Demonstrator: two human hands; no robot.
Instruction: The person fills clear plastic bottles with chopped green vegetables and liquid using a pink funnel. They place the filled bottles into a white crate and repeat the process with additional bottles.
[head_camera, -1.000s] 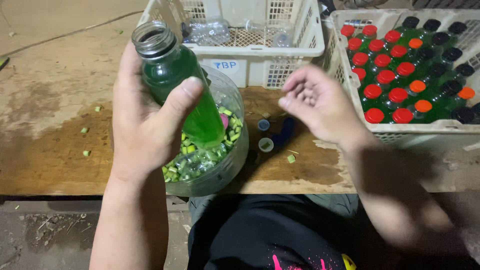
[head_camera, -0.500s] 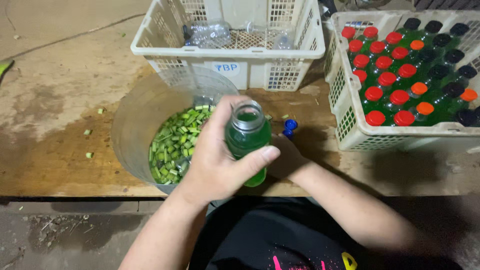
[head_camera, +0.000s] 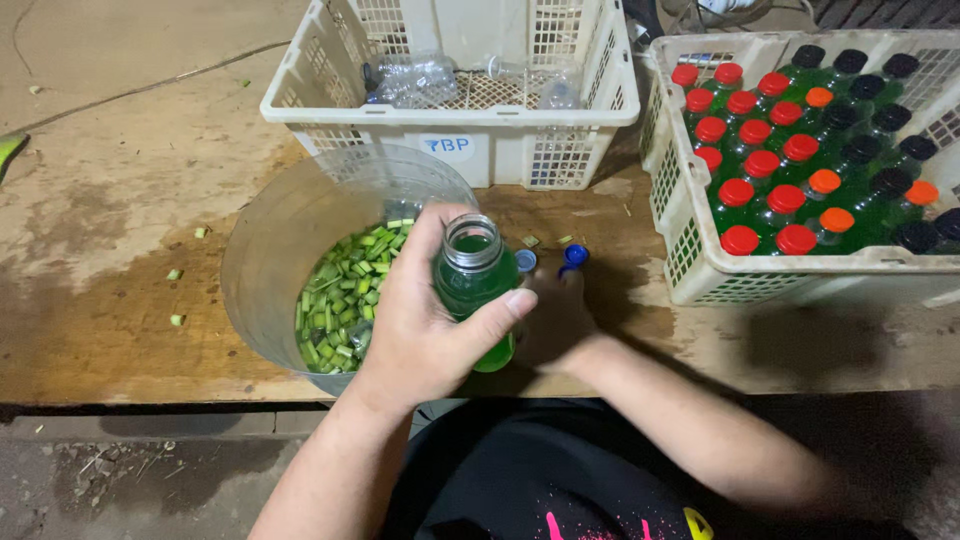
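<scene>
The left hand (head_camera: 420, 330) was wrapped around the uncapped bottle of green liquid (head_camera: 475, 285), just right of the clear tub of chopped stems (head_camera: 330, 270). The right hand (head_camera: 555, 320), partly hidden behind the bottle, reached toward the blue caps (head_camera: 574, 256) beyond it; its grip could not be told. With the mouth open, any tilt or loosened grasp risked spilling liquid.

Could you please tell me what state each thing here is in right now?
Green bottle: uncapped, full, gripped by left hand.
Right hand: reaching at blue cap, grip hidden.
Clear tub: open, part-filled with chopped green pieces.
Right crate: full of capped bottles.
Rear crate: holds empty clear bottles.
</scene>
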